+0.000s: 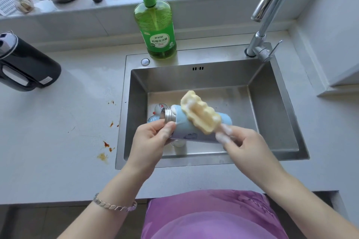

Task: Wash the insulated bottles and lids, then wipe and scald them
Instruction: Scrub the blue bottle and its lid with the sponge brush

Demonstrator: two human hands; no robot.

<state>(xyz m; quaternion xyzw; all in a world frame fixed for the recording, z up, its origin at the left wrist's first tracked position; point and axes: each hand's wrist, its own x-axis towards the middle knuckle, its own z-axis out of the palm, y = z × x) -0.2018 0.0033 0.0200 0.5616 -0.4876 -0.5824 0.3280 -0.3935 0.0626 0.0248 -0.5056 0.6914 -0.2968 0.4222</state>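
Here left fingers (166, 128) grip the bottle (187, 130), right fingers (230, 132) the sponge brush (200, 112), detergent (155, 27) behind the sink (194, 77).

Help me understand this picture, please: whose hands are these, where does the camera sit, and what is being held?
No machine here: a person works bare-handed, and one camera worn on the head looks down at the hands. The left hand grips a light blue insulated bottle near its metal neck, sideways over the steel sink. The right hand holds the handle of a soapy yellow sponge brush, whose head rests on the bottle's side. Nearby stand a green detergent bottle and a black kettle.
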